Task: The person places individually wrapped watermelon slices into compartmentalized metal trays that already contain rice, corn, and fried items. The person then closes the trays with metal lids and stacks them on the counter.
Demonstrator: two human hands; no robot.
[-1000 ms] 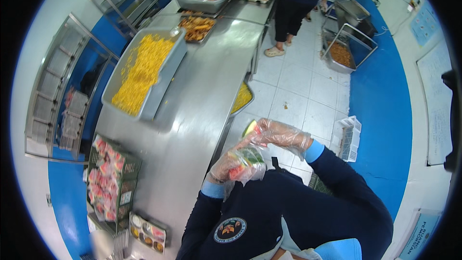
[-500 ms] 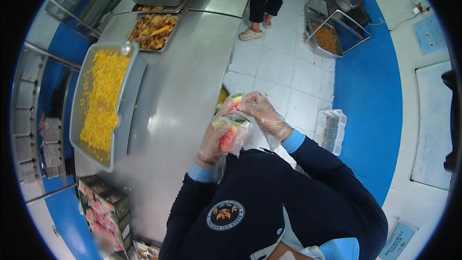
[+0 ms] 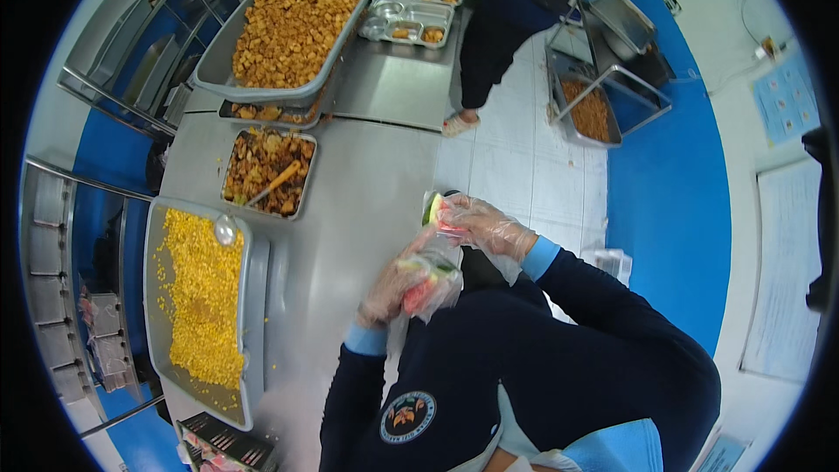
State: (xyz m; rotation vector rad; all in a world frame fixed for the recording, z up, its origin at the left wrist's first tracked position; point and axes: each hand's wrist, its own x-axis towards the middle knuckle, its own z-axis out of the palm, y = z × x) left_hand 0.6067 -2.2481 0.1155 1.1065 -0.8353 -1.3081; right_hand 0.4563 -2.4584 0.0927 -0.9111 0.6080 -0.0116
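Both of my hands wear clear plastic gloves. My left hand (image 3: 387, 291) is closed around a wedge of watermelon (image 3: 419, 294), its red flesh showing through clear plastic wrap. Just above and to the right, my right hand (image 3: 488, 227) pinches a second watermelon wedge (image 3: 439, 213) with green rind, yellowish-white edge and red flesh; it also seems to be in clear plastic. The two wedges are close together in front of my body, above the table edge. Some fingertips are hidden by the wedges and the shiny plastic.
The steel table (image 3: 350, 183) bears a grey tub of corn kernels (image 3: 201, 297) with a ladle (image 3: 225, 230), a tray of browned food (image 3: 271, 170) with an orange-handled utensil, and a tub of brown cubes (image 3: 293, 31). Compartment trays (image 3: 411, 22) line the far end. Another person (image 3: 507, 17) stands beyond.
The view has shifted, so the table's contents appear lower. My right hand's wedge is now more upright and more exposed. The other person's legs and feet have moved.
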